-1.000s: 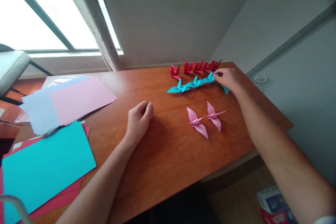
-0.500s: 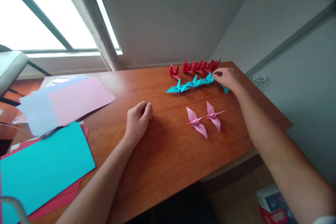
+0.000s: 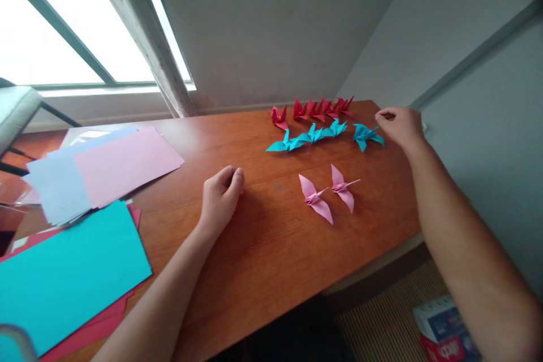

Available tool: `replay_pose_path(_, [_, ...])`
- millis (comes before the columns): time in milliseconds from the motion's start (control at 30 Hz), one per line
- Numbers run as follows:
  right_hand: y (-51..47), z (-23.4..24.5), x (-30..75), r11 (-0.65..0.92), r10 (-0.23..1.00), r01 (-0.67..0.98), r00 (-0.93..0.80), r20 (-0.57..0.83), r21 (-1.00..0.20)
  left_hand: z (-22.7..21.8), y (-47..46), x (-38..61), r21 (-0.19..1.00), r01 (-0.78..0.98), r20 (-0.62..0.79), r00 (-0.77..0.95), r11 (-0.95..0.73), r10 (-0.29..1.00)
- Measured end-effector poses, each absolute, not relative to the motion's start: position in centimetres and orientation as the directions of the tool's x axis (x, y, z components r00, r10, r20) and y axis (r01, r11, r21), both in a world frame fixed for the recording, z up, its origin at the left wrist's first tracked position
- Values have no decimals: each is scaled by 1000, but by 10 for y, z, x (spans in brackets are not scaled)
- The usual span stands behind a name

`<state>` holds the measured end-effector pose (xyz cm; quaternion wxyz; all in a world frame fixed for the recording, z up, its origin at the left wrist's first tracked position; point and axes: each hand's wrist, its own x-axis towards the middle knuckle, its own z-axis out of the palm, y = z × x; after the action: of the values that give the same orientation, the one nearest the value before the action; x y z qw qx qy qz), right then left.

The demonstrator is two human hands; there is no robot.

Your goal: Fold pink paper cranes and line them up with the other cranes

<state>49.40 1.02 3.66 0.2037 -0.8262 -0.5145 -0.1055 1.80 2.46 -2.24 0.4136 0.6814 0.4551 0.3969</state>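
Note:
My left hand (image 3: 221, 195) rests on the wooden table in a loose fist, with nothing showing in it. My right hand (image 3: 401, 127) is at the table's far right, thumb and fingers pinched together and nothing visible between them. Just left of it lies a blue paper crane (image 3: 368, 136), apart from a row of three blue paper cranes (image 3: 313, 134) that touch or nearly touch. Behind these stands a row of several red paper cranes (image 3: 314, 109), the leftmost set off by a gap. Two pink paper cranes (image 3: 316, 199) lie nearer me with wings spread.
On the left of the table (image 3: 254, 271) are sheets of pink paper (image 3: 127, 164), pale blue paper (image 3: 59, 181), and turquoise paper (image 3: 76, 277) over red paper (image 3: 93, 322). A chair (image 3: 21, 110) stands beyond the left end. Boxes (image 3: 445, 328) sit on the floor at right.
My right hand has moved right, away from the third blue crane in the row, uncovering the separate blue crane. My left hand has stayed in place.

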Motion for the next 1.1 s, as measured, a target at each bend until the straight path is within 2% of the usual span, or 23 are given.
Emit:
replay_pose_path(200, [3,27,505,-313,889,927,362,280,-206,-20,24,18,921,301,167,272,-248,948])
replay_pose_path(400, [-1,25,514,-327,853,935,354,384,-135,-21,24,18,919,307,162,275,-246,948])
replay_pose_path(600, [1,25,511,-340,898,924,374,230,-177,-20,24,18,918,309,165,276,-250,947])
replay_pose_path(900, [5,23,508,-352,862,911,405,304,-214,-20,24,18,913,320,167,274,-253,947])
replay_pose_path(1100, [9,21,509,-362,803,880,462,377,-309,-20,24,18,912,325,163,279,-252,946])
